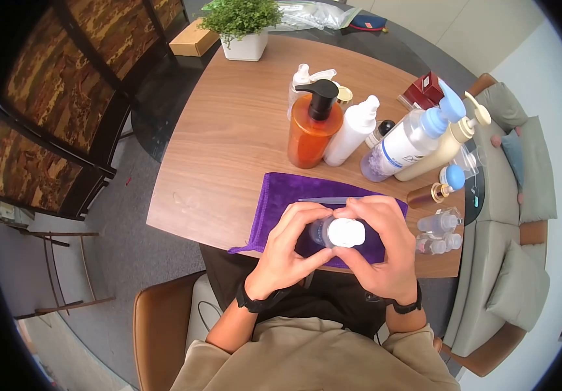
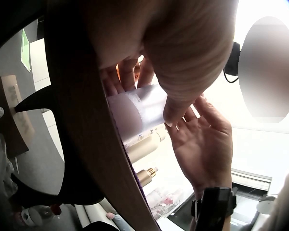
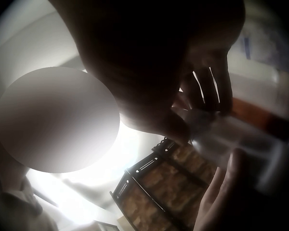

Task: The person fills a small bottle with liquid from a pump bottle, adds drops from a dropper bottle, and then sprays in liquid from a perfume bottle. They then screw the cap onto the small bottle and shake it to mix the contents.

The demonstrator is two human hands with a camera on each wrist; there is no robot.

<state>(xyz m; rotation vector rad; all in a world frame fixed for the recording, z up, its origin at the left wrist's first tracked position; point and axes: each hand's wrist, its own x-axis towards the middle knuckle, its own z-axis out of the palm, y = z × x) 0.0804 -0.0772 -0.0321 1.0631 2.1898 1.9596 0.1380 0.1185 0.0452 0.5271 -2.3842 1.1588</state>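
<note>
In the head view a small clear bottle [image 1: 321, 231] with a white cap [image 1: 347, 232] is held between both hands, low over a purple cloth [image 1: 274, 193]. My left hand [image 1: 289, 251] grips the bottle's body, thumb on the near side and fingers on the far side. My right hand [image 1: 386, 242] has its thumb and fingers curved around the capped end. The left wrist view shows the translucent bottle [image 2: 143, 111] tilted beside the table edge, white print on its side. In the right wrist view the bottle [image 3: 231, 142] is blurred, with the right thumb at its end.
Beyond the cloth stand an amber pump bottle [image 1: 315, 133], a white bottle [image 1: 351, 133] and a blue-topped pump bottle [image 1: 398, 146]. Small clear bottles [image 1: 440, 223] stand at right, near a brown dropper-like bottle [image 1: 426, 195]. A potted plant [image 1: 245, 47] sits at the far edge.
</note>
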